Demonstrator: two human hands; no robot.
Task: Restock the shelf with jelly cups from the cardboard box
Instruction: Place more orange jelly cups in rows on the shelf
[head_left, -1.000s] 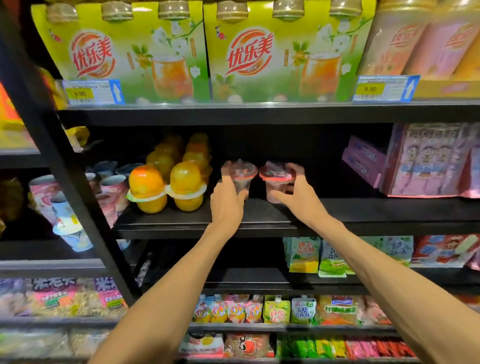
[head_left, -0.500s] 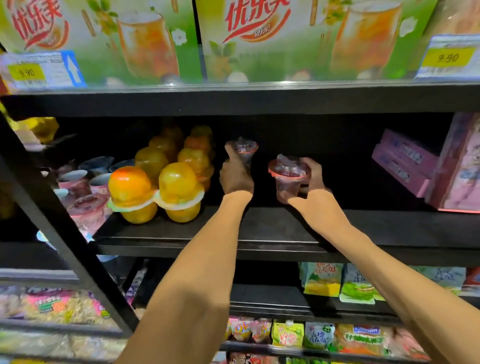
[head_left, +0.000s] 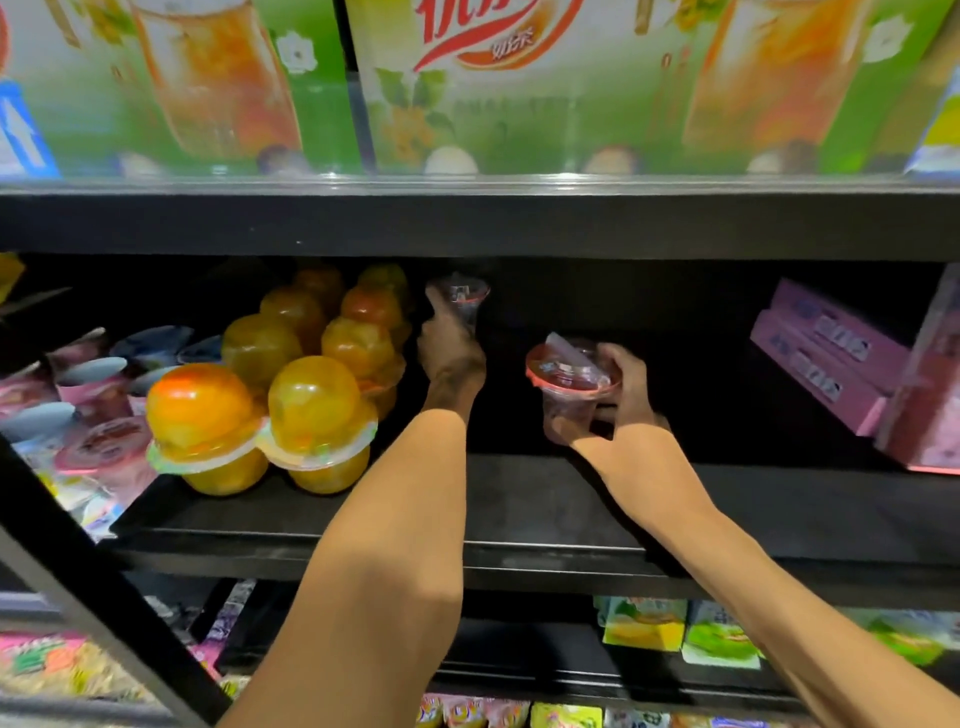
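Deep inside the black shelf (head_left: 545, 514), my left hand (head_left: 449, 348) holds a clear jelly cup with a red rim (head_left: 461, 296) near the back wall. My right hand (head_left: 626, 387) grips a second red-rimmed jelly cup (head_left: 569, 384), tilted a little, closer to the front and to the right of the first. Whether either cup touches the shelf floor is hidden by my hands and the dark. The cardboard box is out of view.
Orange and yellow round jelly cups (head_left: 311, 400) stand stacked in rows just left of my left arm. Pink boxes (head_left: 826, 353) sit at the right end. Green drink packs (head_left: 467, 83) fill the shelf above. Snack packets (head_left: 644, 623) hang below.
The camera has moved closer and lower. My left hand has pushed its cup further back into the shelf. My right hand still holds its cup, slightly nearer the front.
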